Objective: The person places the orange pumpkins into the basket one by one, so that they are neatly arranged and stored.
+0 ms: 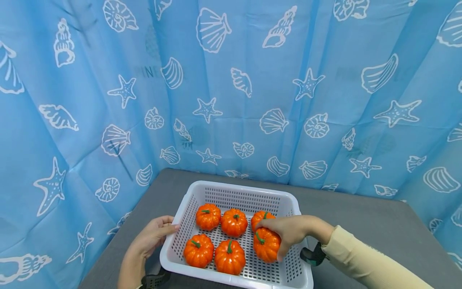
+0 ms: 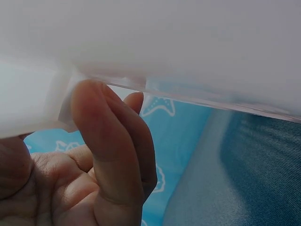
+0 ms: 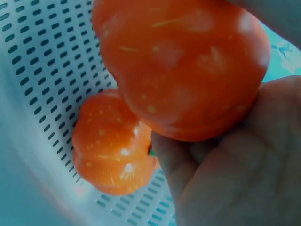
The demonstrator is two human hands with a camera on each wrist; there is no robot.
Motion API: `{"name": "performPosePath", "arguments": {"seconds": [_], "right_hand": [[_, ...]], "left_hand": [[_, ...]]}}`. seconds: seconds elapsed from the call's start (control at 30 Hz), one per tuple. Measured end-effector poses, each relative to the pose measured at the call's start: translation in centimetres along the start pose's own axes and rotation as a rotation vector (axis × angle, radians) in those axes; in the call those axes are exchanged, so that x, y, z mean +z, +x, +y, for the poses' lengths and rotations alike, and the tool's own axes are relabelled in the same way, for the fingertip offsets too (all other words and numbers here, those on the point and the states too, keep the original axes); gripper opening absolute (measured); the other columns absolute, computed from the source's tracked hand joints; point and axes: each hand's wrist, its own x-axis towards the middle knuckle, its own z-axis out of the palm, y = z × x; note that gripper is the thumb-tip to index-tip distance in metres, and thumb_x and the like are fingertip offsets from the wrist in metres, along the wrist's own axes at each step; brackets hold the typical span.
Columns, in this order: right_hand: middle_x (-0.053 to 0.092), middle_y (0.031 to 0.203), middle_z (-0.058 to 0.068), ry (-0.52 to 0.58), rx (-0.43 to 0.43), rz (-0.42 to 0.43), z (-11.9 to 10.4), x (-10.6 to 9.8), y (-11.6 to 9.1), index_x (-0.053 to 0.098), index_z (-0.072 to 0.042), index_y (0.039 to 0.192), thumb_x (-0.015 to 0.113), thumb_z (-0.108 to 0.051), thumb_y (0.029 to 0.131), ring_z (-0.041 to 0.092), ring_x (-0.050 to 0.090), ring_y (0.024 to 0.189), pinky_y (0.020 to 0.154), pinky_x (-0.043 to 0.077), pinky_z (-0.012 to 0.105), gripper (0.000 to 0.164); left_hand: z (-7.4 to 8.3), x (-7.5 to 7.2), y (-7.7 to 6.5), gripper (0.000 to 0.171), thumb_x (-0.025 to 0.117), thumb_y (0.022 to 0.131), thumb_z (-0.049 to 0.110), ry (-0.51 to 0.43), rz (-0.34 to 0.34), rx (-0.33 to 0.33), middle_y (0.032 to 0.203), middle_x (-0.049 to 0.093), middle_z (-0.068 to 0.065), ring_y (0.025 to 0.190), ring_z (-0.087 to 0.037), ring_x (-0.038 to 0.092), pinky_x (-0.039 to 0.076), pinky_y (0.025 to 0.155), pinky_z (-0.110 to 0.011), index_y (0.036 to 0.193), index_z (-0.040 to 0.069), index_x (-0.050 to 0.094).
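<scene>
A white perforated plastic basket [image 1: 241, 187] holds several small orange pumpkins with green stems. My right hand [image 1: 294, 229] grips the front right pumpkin [image 1: 267, 247], fingers around its top and side. Up close in the right wrist view, this pumpkin [image 3: 183, 70] sits between thumb and fingers, with another pumpkin [image 3: 110, 146] beyond it. The back right pumpkin [image 1: 260, 219] is partly covered by my right hand. At the basket's left side, my left hand [image 1: 153, 237] holds the rim. In the left wrist view its curled fingers [image 2: 110, 136] press against the white plastic.
Two pumpkins stand along the back, one at left [image 1: 208, 217] and one in the middle [image 1: 234, 223]. Two more sit in front, left [image 1: 199, 251] and middle [image 1: 229, 257]. The dark grey table [image 1: 346, 224] meets a blue shell-patterned curtain [image 1: 231, 96].
</scene>
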Motion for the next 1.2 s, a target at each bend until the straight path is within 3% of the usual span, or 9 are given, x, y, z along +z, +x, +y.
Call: {"name": "performPosePath", "arguments": {"seconds": [0.13, 0.33, 0.4, 0.47, 0.67, 0.77, 0.9, 1.2], "right_hand": [[0.05, 0.123, -0.016, -0.087, 0.026, -0.069, 1.3, 0.3, 1.8, 0.042, -0.029, 0.136, 0.088, -0.028, 0.063, 0.006, 0.048, 0.108, 0.1, 0.044, 0.033, 0.087], [0.044, 0.129, -0.02, -0.133, -0.052, -0.189, 8.4, 1.4, 7.2, 0.036, -0.045, 0.133, 0.086, -0.051, 0.054, 0.007, 0.045, 0.112, 0.097, 0.046, 0.04, 0.094], [0.044, 0.131, -0.02, -0.125, -0.044, -0.205, 9.3, 1.5, 8.0, 0.036, -0.046, 0.133, 0.086, -0.052, 0.053, 0.008, 0.045, 0.112, 0.097, 0.046, 0.043, 0.095], [0.044, 0.131, -0.019, -0.128, -0.023, -0.208, 8.7, 1.6, 7.7, 0.036, -0.047, 0.133, 0.086, -0.051, 0.054, 0.009, 0.045, 0.111, 0.097, 0.046, 0.043, 0.094], [0.047, 0.127, -0.015, -0.153, 0.077, -0.203, 1.8, 1.1, 4.1, 0.042, -0.036, 0.135, 0.087, -0.028, 0.064, 0.011, 0.046, 0.109, 0.102, 0.043, 0.044, 0.085], [0.048, 0.126, -0.014, -0.143, 0.105, -0.212, -0.3, 1.0, 3.2, 0.044, -0.031, 0.134, 0.086, -0.02, 0.065, 0.01, 0.045, 0.109, 0.105, 0.041, 0.044, 0.082], [0.047, 0.131, -0.014, -0.151, 0.11, -0.235, -1.0, 1.1, 3.0, 0.044, -0.029, 0.136, 0.085, -0.014, 0.067, 0.009, 0.044, 0.113, 0.108, 0.038, 0.044, 0.081], [0.046, 0.133, -0.015, -0.161, 0.12, -0.257, -0.2, 1.7, 3.9, 0.044, -0.031, 0.136, 0.085, -0.015, 0.067, 0.01, 0.044, 0.116, 0.109, 0.036, 0.046, 0.082]], "left_hand": [[0.0, 0.0, 0.0, 0.048, 0.057, 0.095, 0.022, -0.002, -0.003, 0.001, 0.104, 0.067, -0.014, 0.091, -0.027, 0.069, 0.057, 0.078, -0.045, 0.123, -0.014, 0.042], [-0.1, 0.0, 0.0, 0.046, 0.057, 0.095, 0.022, -0.004, 0.001, -0.003, 0.103, 0.068, -0.013, 0.091, -0.025, 0.069, 0.057, 0.078, -0.044, 0.122, -0.014, 0.044], [-0.1, 0.1, 0.1, 0.046, 0.058, 0.095, 0.022, -0.003, 0.003, -0.004, 0.102, 0.068, -0.012, 0.09, -0.024, 0.069, 0.057, 0.078, -0.044, 0.121, -0.013, 0.044], [-0.1, 0.1, 0.1, 0.047, 0.058, 0.095, 0.022, -0.003, 0.004, -0.006, 0.102, 0.068, -0.012, 0.09, -0.025, 0.069, 0.057, 0.078, -0.045, 0.121, -0.014, 0.044], [0.0, 0.1, 0.1, 0.047, 0.058, 0.095, 0.023, 0.006, 0.011, -0.006, 0.104, 0.068, -0.014, 0.091, -0.027, 0.069, 0.057, 0.078, -0.046, 0.122, -0.013, 0.044], [0.1, 0.1, 0.1, 0.047, 0.058, 0.095, 0.023, 0.007, 0.015, -0.005, 0.104, 0.068, -0.014, 0.091, -0.027, 0.069, 0.057, 0.078, -0.046, 0.122, -0.013, 0.044], [0.1, 0.0, 0.1, 0.047, 0.058, 0.095, 0.023, 0.006, 0.02, -0.01, 0.103, 0.068, -0.014, 0.09, -0.027, 0.069, 0.057, 0.077, -0.046, 0.122, -0.013, 0.045], [0.0, 0.1, 0.1, 0.048, 0.057, 0.095, 0.023, 0.017, 0.019, -0.002, 0.106, 0.067, -0.018, 0.091, -0.028, 0.069, 0.057, 0.077, -0.046, 0.123, -0.014, 0.044]]}}
